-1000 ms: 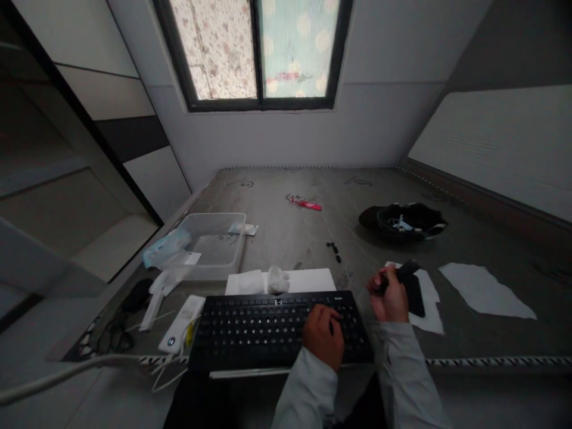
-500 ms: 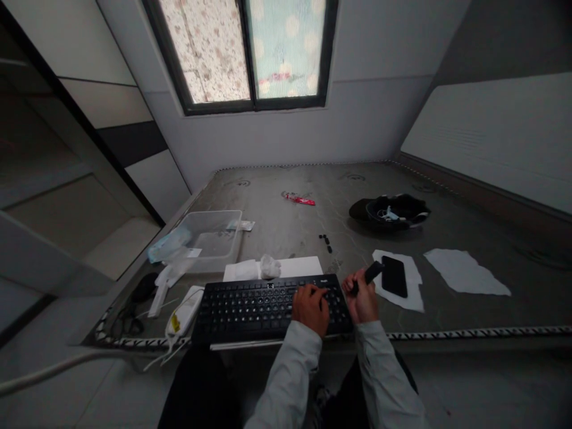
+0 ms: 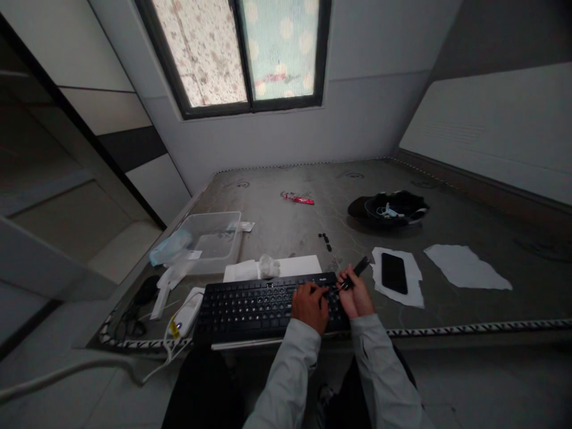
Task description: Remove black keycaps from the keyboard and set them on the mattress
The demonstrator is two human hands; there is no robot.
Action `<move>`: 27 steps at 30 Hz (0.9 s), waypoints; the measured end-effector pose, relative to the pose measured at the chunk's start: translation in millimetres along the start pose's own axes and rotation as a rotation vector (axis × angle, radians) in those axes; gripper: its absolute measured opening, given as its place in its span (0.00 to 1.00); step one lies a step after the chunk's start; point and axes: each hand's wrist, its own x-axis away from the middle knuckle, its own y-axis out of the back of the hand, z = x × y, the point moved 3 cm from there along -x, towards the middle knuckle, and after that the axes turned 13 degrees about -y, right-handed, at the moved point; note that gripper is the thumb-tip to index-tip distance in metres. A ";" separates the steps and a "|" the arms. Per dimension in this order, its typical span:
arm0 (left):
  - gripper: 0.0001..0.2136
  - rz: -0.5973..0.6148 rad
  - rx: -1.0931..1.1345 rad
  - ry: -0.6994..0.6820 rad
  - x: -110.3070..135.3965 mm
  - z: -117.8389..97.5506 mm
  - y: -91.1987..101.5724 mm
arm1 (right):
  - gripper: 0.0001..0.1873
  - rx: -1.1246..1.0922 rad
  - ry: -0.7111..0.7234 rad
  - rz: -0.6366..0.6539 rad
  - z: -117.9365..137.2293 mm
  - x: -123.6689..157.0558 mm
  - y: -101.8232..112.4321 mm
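A black keyboard (image 3: 250,307) lies along the near edge of the mattress. My left hand (image 3: 310,306) rests on its right part, fingers partly bent and spread over the keys. In my right hand (image 3: 356,295), closed fingers grip a slim black stick-shaped tool (image 3: 358,270). Its outer end points up and to the right, while the other end meets the number keys; the exact kind of tool is unclear. Several small black keycaps (image 3: 328,247) lie loose on the mattress beyond the keyboard.
A black phone (image 3: 394,273) sits on white paper at right, with another paper sheet (image 3: 467,266) beyond. Behind stands a dark cap (image 3: 388,210). At left are a clear plastic bin (image 3: 218,241) and a white power strip (image 3: 187,311). A red packet (image 3: 298,198) lies farther back.
My right hand has moved left and slightly up, bringing the black tool over the keyboard's right end. My left hand stays nearly where it was. The view has shifted slightly.
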 end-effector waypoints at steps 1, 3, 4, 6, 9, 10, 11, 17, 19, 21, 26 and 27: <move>0.14 0.000 0.001 0.000 0.1 -0.1 0.1 | 0.21 -0.004 -0.015 0.004 -1.1 -0.7 0.6; 0.14 -0.001 0.003 0.002 0.4 -0.3 0.2 | 0.20 -0.021 -0.026 0.002 -3.6 -1.6 0.9; 0.14 -0.002 0.003 0.004 0.4 -0.3 0.1 | 0.19 -0.025 -0.017 -0.002 -4.8 -1.7 0.3; 0.14 -0.002 0.007 0.008 0.2 -0.1 -0.1 | 0.19 -0.008 0.020 -0.009 -7.0 -1.1 -2.1; 0.14 -0.001 0.013 0.017 -0.3 0.5 -0.2 | 0.20 0.064 0.070 0.005 -10.0 0.9 -7.2; 0.14 -0.001 0.014 0.018 -0.5 0.5 0.0 | 0.20 0.084 0.082 0.004 -10.9 1.4 -8.1; 0.14 0.000 0.013 0.018 -0.7 0.3 0.3 | 0.21 0.102 0.094 0.000 -11.6 1.7 -8.4; 0.12 -0.005 0.009 0.035 -1.1 -2.6 2.5 | 0.24 0.267 0.169 -0.088 -11.0 -3.1 0.1; 0.12 -0.012 0.019 0.044 -0.9 -2.7 2.2 | 0.25 0.317 0.190 -0.076 -9.9 -4.4 1.0; 0.12 -0.019 0.029 0.042 -0.6 -2.4 1.6 | 0.25 0.295 0.191 -0.031 -9.9 -4.0 -1.2; 0.11 -0.019 0.022 0.024 -0.4 -1.6 1.2 | 0.24 0.207 0.144 0.083 -12.9 0.8 -16.3; 0.11 -0.016 0.019 0.026 -0.6 -1.8 1.4 | 0.25 0.212 0.140 0.083 -13.6 1.2 -19.1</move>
